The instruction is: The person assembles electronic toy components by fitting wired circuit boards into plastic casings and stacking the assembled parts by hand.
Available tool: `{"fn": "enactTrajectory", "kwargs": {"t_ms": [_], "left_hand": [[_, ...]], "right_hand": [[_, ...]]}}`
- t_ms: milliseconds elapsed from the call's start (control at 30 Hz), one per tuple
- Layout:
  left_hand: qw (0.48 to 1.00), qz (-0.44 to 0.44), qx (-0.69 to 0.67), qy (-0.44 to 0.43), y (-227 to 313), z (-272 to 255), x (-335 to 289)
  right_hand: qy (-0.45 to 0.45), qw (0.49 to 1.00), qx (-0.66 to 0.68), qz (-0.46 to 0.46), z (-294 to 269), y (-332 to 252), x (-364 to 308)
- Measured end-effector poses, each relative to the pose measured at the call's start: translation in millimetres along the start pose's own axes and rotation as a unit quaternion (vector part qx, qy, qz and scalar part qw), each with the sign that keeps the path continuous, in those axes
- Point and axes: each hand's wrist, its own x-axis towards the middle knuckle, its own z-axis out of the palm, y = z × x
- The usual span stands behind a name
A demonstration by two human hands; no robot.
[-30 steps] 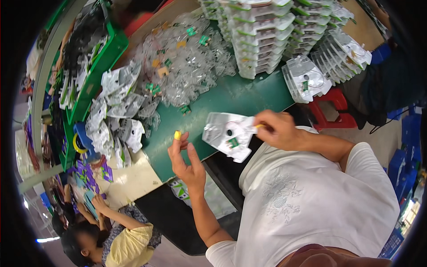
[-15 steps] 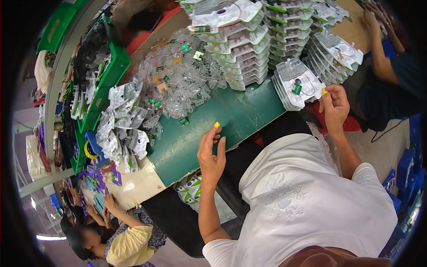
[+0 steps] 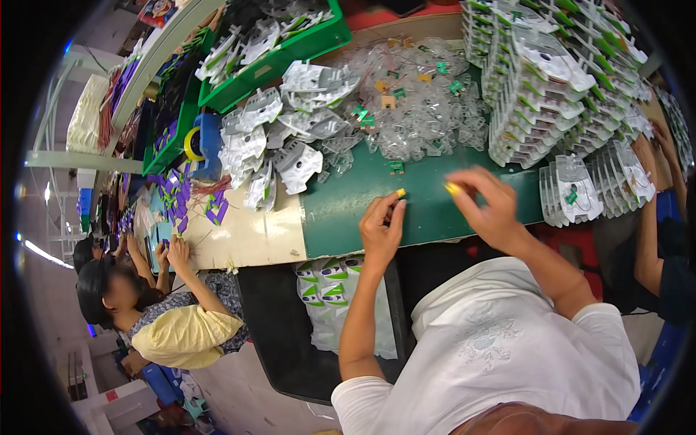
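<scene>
My left hand [image 3: 382, 230] is raised over the near edge of the green work surface [image 3: 330, 228]. Its thumb stands apart from the curved fingers, a yellow covering caps one fingertip, and nothing shows in its grasp. To its right, my right hand [image 3: 493, 210] hovers above the same surface, smeared by motion. Yellow shows at one of its tips too; whether it holds anything is unclear. Beyond both hands lies a heap of clear plastic parts [image 3: 424, 119] mixed with small green circuit boards [image 3: 396, 167]. White plastic housings [image 3: 299, 165] are piled at the left.
Tall stacks of white-and-green housings [image 3: 533, 109] stand at the right, with a shorter fanned row [image 3: 570, 190] by the table edge. A green crate [image 3: 275, 61] holds more housings. One co-worker [image 3: 188, 319] sits at the left; another's arm [image 3: 647, 239] reaches in at the right.
My right hand has left the fanned housings at the right and swung left toward my left hand. The whole view has turned, shifting the table contents; my left hand keeps a similar pose.
</scene>
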Motion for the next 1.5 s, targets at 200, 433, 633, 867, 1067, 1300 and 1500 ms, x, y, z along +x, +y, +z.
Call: {"fn": "enactTrajectory", "kwargs": {"t_ms": [200, 433, 633, 867, 1067, 1300, 1500], "left_hand": [[0.999, 0.009, -0.043, 0.022, 0, 0, 4], [0.998, 0.012, -0.057, 0.018, 0, -2, -1], [0.996, -0.008, -0.084, 0.04, 3, -7, 0], [0.92, -0.16, -0.358, -0.01, 20, -20, 13], [0.925, -0.099, -0.363, -0.046, 38, -13, 16], [0.934, -0.097, -0.344, 0.013, 58, 4, 8], [0.942, -0.108, -0.318, 0.019, 64, 10, 4]], "right_hand": [[-0.002, 0.977, -0.2, -0.079, 110, 63, 81], [-0.019, 0.973, -0.213, -0.091, 108, 62, 84], [-0.169, 0.96, 0.09, 0.207, 52, 26, 41], [-0.249, 0.91, 0.177, 0.281, 10, 3, 16], [-0.279, 0.929, 0.108, 0.218, -5, 4, 8], [-0.178, 0.943, 0.168, 0.224, 5, 0, 6], [-0.162, 0.965, 0.114, 0.174, -1, -5, 4]]}}
